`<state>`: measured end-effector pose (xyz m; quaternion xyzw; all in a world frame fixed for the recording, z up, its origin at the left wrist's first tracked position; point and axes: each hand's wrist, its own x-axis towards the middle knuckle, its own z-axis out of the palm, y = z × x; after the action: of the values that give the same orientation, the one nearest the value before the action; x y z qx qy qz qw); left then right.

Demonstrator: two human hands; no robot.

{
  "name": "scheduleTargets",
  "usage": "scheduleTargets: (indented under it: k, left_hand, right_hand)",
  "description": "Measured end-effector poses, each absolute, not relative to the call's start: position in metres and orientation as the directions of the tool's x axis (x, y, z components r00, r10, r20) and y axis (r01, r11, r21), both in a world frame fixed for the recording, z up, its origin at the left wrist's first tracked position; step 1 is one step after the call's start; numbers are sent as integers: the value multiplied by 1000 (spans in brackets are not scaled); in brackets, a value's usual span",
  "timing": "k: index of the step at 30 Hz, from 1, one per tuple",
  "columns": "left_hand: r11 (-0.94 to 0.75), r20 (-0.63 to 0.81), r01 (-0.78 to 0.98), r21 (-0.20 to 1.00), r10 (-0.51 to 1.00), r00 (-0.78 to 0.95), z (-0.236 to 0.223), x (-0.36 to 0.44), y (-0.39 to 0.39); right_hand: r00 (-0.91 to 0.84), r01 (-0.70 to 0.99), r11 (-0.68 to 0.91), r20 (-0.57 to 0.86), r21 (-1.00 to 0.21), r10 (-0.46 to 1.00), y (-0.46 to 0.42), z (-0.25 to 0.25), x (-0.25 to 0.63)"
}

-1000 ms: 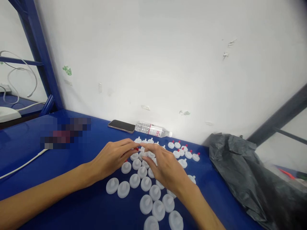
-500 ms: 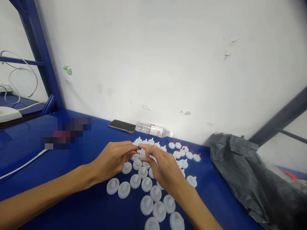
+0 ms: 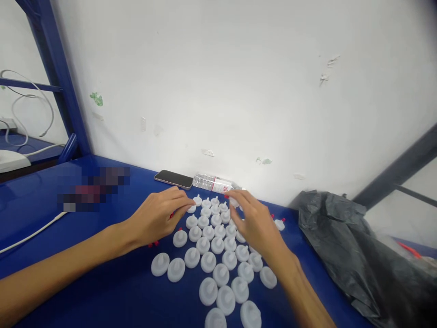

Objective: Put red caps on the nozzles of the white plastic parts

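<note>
My right hand (image 3: 251,218) is closed in a pinch around a white round nozzle cap with a red tip (image 3: 233,202), just above the table at the right of the group. My left hand (image 3: 164,214) has thumb and fingers pinched together at the nozzle of a plain white cap (image 3: 191,209). Whether that cap is lifted is unclear. Between and below both hands stand many white nozzle caps (image 3: 208,262), nozzles upward. One red-tipped cap (image 3: 180,238) is beside my left hand. Small red pieces (image 3: 154,244) show under its wrist.
Against the wall lie a phone (image 3: 174,179) and a clear water bottle (image 3: 213,183). Red-tipped caps (image 3: 280,224) are at the right, partly hidden by my hand. A dark plastic bag (image 3: 334,237) covers the right side. A white cable (image 3: 34,234) crosses the left.
My hands were together over the caps and have parted. The right moved right with the red-tipped cap; the left stayed close by, its fingertips now at a plain cap.
</note>
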<state>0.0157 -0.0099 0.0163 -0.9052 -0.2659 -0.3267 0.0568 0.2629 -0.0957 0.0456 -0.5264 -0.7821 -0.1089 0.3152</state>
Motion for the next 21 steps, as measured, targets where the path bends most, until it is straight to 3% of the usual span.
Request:
scheduleTargets:
  k: [3, 8, 21]
  left_hand:
    - [-773, 511, 635, -10, 541, 667, 10, 14, -1]
    - [-714, 448, 698, -53, 608, 655, -4, 11, 6]
    - [-656, 397, 754, -24, 686, 610, -16, 12, 4]
  right_hand:
    - [-83, 924, 295, 625, -244, 776, -87, 42, 290]
    - [23, 951, 170, 604, -259, 797, -76, 28, 318]
    - [24, 975, 72, 421, -212, 907, -70, 13, 326]
